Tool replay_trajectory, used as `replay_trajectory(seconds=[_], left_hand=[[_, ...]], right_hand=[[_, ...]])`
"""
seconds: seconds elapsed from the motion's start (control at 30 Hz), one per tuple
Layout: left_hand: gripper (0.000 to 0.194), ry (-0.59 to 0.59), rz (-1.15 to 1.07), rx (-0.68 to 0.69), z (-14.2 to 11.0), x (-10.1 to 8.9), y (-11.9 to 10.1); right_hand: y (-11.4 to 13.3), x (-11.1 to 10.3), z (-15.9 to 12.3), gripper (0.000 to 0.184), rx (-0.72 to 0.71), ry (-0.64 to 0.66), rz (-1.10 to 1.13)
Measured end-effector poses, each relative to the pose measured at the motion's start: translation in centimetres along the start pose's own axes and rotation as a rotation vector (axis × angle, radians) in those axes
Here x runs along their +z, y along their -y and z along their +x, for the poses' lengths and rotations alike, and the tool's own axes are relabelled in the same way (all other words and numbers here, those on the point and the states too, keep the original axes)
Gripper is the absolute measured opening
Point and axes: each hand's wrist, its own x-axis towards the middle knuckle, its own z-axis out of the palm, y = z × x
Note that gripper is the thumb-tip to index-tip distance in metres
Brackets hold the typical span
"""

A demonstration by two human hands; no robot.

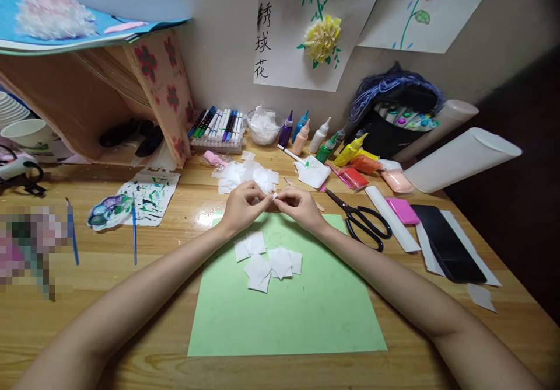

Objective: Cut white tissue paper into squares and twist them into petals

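Note:
Between the fingertips of both hands is a small piece of white paper [275, 197]. My left hand [245, 206] pinches it from one side, and my right hand [301, 206] pinches it from the other. Both hands are above the far edge of a green sheet [289, 320]. Several white paper squares [258, 270] lie on that sheet, some overlapping, nearer to me than the hands. Just beyond my left hand is a loose pile of white paper pieces [245, 174]. To the right of my right hand lie black-handled scissors [361, 218].
Paint bottles [301, 139], a bowl of white tissue [263, 126] and a marker rack [219, 126] stand along the wall. At right are a phone [450, 244] and a white roll [464, 159]. Paintbrushes [135, 232] and a paint-stained sheet [153, 197] lie at left beside a box [161, 95].

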Motion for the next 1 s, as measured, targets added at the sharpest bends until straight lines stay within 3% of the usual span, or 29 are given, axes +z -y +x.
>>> replay_trajectory(seconds=[0.43, 1.0], left_hand=[[0.019, 0.002, -0.005, -0.034, 0.07, 0.07, -0.29], [0.02, 0.003, 0.01, -0.003, 0.01, 0.12, -0.14]], right_hand=[[-0.07, -0.06, 0.15, 0.014, 0.029, -0.015, 0.095], [0.1, -0.3, 0.12, 0.016, 0.048, 0.009, 0.013]])
